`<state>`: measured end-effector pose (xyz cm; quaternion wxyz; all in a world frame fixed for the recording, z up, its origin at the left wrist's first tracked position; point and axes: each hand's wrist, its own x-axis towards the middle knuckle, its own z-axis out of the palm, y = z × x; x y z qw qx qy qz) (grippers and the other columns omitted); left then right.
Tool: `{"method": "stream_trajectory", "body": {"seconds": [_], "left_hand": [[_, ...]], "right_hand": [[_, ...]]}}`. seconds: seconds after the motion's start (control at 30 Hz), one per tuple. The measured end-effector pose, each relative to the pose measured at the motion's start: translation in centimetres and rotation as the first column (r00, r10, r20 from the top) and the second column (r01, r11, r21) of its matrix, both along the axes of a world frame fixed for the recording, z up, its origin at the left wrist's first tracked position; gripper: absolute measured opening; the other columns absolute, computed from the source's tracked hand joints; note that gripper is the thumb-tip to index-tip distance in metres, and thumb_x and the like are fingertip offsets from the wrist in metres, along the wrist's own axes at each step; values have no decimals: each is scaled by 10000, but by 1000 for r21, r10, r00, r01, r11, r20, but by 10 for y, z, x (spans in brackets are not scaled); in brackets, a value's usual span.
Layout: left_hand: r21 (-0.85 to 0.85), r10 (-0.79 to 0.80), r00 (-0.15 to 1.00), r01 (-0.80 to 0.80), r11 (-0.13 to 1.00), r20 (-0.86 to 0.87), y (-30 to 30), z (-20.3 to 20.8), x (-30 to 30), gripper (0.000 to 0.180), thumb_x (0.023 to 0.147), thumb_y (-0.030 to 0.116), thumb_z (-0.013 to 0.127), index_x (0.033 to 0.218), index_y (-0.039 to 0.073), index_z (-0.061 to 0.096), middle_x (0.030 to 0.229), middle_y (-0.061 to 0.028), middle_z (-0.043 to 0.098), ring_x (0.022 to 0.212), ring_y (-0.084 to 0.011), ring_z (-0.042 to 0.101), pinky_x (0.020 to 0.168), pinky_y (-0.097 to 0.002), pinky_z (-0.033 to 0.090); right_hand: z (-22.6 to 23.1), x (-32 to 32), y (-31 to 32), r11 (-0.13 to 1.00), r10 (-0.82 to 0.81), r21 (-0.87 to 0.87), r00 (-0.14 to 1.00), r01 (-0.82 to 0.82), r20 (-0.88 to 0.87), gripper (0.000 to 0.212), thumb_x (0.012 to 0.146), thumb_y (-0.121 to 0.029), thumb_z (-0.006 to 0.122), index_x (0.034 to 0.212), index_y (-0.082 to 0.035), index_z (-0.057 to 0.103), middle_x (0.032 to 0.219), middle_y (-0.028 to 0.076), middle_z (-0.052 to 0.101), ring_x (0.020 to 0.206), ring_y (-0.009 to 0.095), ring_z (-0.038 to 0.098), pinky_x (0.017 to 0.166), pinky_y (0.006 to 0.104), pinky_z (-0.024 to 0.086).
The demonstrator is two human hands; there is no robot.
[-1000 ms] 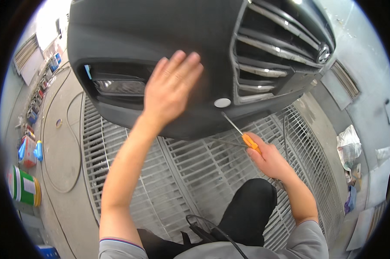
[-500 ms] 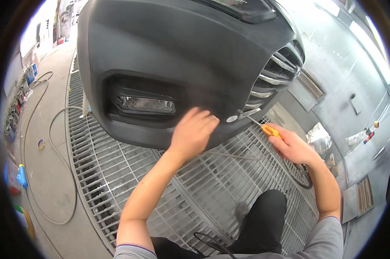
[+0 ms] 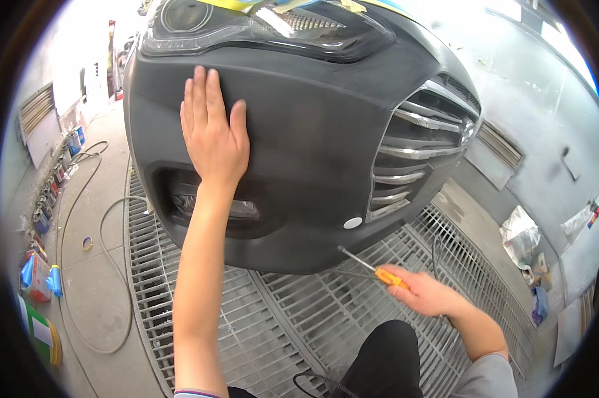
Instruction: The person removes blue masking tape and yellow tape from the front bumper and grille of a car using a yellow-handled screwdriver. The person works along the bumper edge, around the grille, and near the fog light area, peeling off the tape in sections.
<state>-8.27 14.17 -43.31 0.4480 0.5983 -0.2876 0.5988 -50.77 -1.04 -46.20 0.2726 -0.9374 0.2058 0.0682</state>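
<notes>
My left hand (image 3: pixel 214 136) lies flat on the matte dark-grey front bumper (image 3: pixel 299 126) of a car, below the headlight (image 3: pixel 273 30). Its fingers are stretched and the thumb stands apart. Beneath that forearm, the fog lamp (image 3: pixel 243 208) is partly hidden in its recess. My right hand (image 3: pixel 422 292) is closed around the orange handle of a screwdriver (image 3: pixel 390 277). The metal shaft points up and left, its tip just below the bumper's lower edge. Above the tip, a white oval spot (image 3: pixel 353 223) shows on the bumper, beside the chrome-slatted grille (image 3: pixel 405 152).
Metal floor grating (image 3: pixel 299 312) runs under the car. A hose (image 3: pixel 120 259) loops over the concrete at left, near a tape roll (image 3: pixel 87 243), a blue bottle (image 3: pixel 54 281) and a row of cans (image 3: pixel 46 205). A plastic bag (image 3: pixel 520 237) lies by the right wall.
My left hand has moved up and left from beside the fog lamp to the bumper's upper part. My right hand has drawn the screwdriver down and left, away from the grille's lower corner.
</notes>
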Motion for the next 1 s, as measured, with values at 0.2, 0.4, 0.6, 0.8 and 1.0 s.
{"method": "stream_trajectory", "body": {"seconds": [0.2,0.4,0.6,0.8,1.0], "left_hand": [[155,18,997,-30,987,77,-124,8,-118,811,1087,602,542,1725,112,434,1825,-161,334,1704,-395,256,1375,-575,110],[363,31,908,-199,910,419,-121,-29,-107,795,1033,639,595,1665,160,545,1802,-92,402,1681,-378,320,1372,-573,155],[-220,134,944,-205,954,-300,-9,15,26,695,1158,501,490,1586,-43,550,1651,-299,531,1567,-451,466,1296,-535,354],[-166,145,954,-193,967,-261,-120,-66,-93,762,1142,391,518,1721,-65,324,1776,-323,330,1663,-516,275,1354,-595,156],[232,4,992,-34,972,128,-138,-146,-119,704,1078,420,607,1685,80,496,1783,-186,406,1685,-397,308,1377,-543,141]], "right_hand": [[-25,2,-44,996,50,78,997,-54,51,579,1100,-312,652,1629,-160,473,1054,248,772,955,481,761,878,500,602],[-34,9,-77,978,101,186,995,-99,-5,607,1073,-287,659,1636,-156,477,1122,235,769,995,480,744,907,488,589],[-37,12,-77,973,140,187,990,-137,-6,587,1065,-249,663,1615,-125,498,1033,232,755,932,453,745,865,464,585],[-68,-14,-80,982,73,167,994,-86,86,571,1064,-224,679,1600,-115,516,922,215,743,821,425,741,794,447,588],[-44,-19,-60,997,-27,70,999,24,39,571,1060,-198,669,1603,-113,515,898,210,737,824,409,759,794,429,593]]}}
